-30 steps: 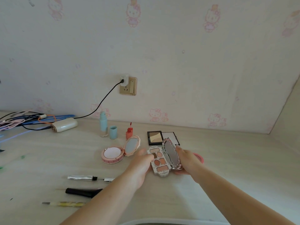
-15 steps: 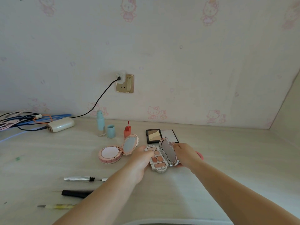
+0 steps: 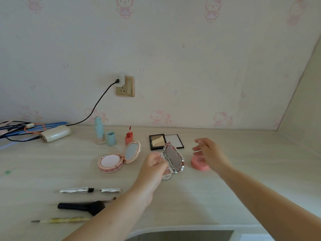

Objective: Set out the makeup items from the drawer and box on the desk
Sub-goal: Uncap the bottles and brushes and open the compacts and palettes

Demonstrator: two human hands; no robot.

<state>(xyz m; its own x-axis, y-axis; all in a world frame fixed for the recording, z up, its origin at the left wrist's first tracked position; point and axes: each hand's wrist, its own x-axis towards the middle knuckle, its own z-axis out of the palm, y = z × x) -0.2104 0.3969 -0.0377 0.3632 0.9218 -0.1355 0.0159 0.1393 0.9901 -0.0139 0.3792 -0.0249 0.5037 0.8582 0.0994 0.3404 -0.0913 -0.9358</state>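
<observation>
Two hands are busy near the middle of the counter (image 3: 225, 197). The left hand (image 3: 154, 164) holds the open palette (image 3: 173, 159), setting it down. The right hand (image 3: 208, 152) hovers with loose fingers, holding nothing. Next, I think, let go gently and fetch another item.
</observation>
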